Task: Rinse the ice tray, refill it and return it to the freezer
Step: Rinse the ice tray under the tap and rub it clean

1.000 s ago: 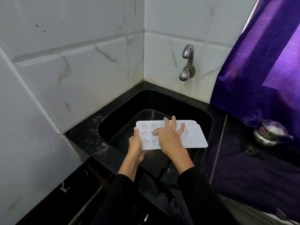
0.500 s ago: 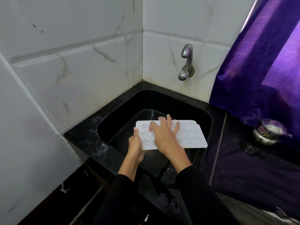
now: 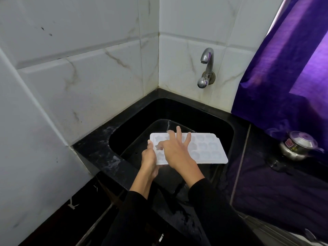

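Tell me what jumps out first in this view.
The white plastic ice tray with shaped cavities stands out, held over the black sink basin; the left hand grips its near-left edge and the right hand lies spread on top. Behind, a chrome wall tap juts from the marbled tiles, with purple curtain fabric at right.

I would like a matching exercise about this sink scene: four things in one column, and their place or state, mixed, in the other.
Things:
1. ice tray
2. tap
3. steel pot
4. left hand

Places or states:
a. on the counter right of the sink
b. grips the tray's left end
c. held flat over the sink
d. on the tiled wall, no water running

Pairs: 1-c, 2-d, 3-a, 4-b
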Available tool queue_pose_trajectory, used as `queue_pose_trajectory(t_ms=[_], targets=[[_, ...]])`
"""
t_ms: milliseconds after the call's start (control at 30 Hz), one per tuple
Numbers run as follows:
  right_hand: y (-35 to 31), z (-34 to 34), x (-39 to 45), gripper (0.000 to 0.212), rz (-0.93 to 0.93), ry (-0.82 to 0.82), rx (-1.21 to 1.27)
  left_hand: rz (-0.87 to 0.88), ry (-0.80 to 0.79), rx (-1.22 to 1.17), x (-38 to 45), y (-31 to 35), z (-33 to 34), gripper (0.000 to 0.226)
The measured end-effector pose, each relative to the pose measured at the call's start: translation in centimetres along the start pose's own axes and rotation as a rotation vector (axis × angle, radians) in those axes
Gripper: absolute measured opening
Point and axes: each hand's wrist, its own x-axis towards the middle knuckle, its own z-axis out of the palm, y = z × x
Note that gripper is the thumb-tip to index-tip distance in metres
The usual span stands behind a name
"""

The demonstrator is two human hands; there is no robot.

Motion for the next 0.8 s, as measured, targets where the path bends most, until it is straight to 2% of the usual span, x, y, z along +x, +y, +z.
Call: queue_pose_trajectory(t_ms=[267,533,800], targets=[[0.0,0.6,-0.1,0.044,-0.004,0.009,0.004,0.006,0.009,-0.004,-0.3,-0.2,0.1,0.041],[1.6,0.3,-1.6,0.069,0.009,0.083,0.138,-0.023,0.011,0.009,-0.2,0.2,0.0,0.042],[8.2,-2.6,-3.6,0.072,0.364,0.206,0.197,-0.056,0.004,-0.052,-0.1,0.8,-0.6,0.045]])
